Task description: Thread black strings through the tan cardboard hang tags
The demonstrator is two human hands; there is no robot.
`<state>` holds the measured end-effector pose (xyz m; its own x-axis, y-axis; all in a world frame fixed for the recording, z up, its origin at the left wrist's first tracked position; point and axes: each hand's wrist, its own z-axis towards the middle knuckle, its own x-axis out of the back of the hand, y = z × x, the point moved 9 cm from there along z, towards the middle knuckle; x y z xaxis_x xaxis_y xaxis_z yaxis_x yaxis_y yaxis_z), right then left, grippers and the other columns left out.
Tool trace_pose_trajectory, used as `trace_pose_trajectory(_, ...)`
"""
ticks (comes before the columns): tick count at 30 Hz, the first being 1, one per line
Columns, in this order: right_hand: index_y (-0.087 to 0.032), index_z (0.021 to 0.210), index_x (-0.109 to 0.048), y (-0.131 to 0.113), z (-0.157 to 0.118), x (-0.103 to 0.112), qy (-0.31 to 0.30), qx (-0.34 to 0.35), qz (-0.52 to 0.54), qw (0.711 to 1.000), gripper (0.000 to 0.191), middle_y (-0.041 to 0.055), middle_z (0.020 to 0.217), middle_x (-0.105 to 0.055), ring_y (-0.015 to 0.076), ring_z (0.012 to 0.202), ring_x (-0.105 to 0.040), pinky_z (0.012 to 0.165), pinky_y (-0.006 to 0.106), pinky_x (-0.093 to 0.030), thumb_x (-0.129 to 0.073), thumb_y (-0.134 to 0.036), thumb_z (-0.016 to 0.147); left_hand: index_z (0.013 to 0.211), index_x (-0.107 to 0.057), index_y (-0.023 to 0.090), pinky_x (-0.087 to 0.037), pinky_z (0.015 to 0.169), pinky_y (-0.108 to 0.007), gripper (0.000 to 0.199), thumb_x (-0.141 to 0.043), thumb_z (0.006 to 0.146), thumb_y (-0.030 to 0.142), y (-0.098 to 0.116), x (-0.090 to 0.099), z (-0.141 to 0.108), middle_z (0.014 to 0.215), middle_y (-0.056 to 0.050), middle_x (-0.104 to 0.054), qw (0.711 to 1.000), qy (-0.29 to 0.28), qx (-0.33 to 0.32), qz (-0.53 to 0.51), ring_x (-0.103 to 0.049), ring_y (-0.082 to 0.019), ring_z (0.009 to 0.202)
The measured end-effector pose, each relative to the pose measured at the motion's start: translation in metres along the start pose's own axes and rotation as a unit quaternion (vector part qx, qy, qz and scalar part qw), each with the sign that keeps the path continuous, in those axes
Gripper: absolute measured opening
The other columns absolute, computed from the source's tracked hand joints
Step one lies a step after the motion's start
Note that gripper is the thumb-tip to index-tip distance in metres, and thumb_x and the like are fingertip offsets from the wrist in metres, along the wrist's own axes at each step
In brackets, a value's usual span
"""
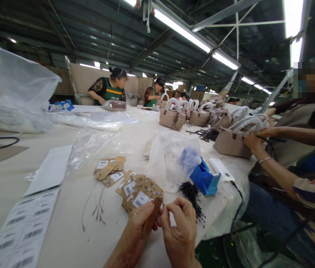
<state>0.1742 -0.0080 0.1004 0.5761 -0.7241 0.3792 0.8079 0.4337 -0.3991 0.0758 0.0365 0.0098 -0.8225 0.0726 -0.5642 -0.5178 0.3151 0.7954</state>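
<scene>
My left hand (137,227) is closed on a brown cardboard hang tag (155,211), which stands on edge between thumb and fingers. At the tag's right edge, my right hand (180,231) pinches with thumb and forefinger; whatever lies between those fingertips is too small to make out. Just beyond both hands, a fanned pile of brown tags (141,187) with white barcode stickers lies on the table. To its left are more tags (115,176), with thin dark strings (99,208) trailing toward me. A heap of black strings (191,195) with small bead-like ends lies right of the pile.
A blue tape dispenser (206,179), a white power bank (221,169) and a clear plastic bag (164,158) stand beyond. Barcode sticker sheets (24,227) lie left. Beige handbags (171,118) line the back right. A co-worker's hands (254,143) touch one bag; other people sit farther back.
</scene>
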Motion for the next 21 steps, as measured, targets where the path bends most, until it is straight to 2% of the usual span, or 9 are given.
trace_pose_trajectory(7, -0.016, 0.071, -0.056, -0.003, -0.003, 0.000, 0.003, -0.001, 0.007, 1.000, 0.015, 0.0016, 0.077, -0.046, 0.0135, 0.071, -0.044, 0.064, 0.027, -0.036, -0.054, -0.005, 0.080, 0.073, -0.068, 0.016, -0.038, 0.059, -0.022, 0.030, -0.068, 0.071, 0.045, -0.002, 0.002, 0.004, 0.069, 0.000, -0.057, 1.000, -0.004, -0.003, 0.021, -0.045, -0.011, 0.064)
trace_pose_trajectory(15, -0.018, 0.075, -0.058, 0.004, -0.007, -0.003, 0.010, 0.035, -0.019, 0.999, 0.010, 0.0020, 0.079, -0.051, 0.0132, 0.072, -0.050, 0.065, 0.025, -0.039, -0.057, -0.010, 0.080, 0.067, -0.064, 0.014, -0.032, 0.052, -0.022, 0.040, -0.065, 0.071, 0.053, -0.001, 0.000, 0.008, 0.056, 0.000, -0.053, 0.998, -0.016, -0.025, 0.062, -0.043, -0.010, 0.053)
trace_pose_trajectory(21, -0.021, 0.068, -0.061, 0.029, -0.017, -0.011, 0.032, -0.035, 0.032, 0.998, 0.016, 0.0024, 0.075, -0.053, 0.0139, 0.064, -0.052, 0.062, 0.027, -0.041, -0.055, -0.021, 0.083, 0.069, -0.065, 0.011, -0.027, 0.047, -0.023, 0.053, -0.063, 0.066, 0.064, -0.010, 0.002, 0.020, 0.051, -0.002, -0.054, 0.994, -0.052, -0.026, 0.090, -0.044, -0.010, 0.046)
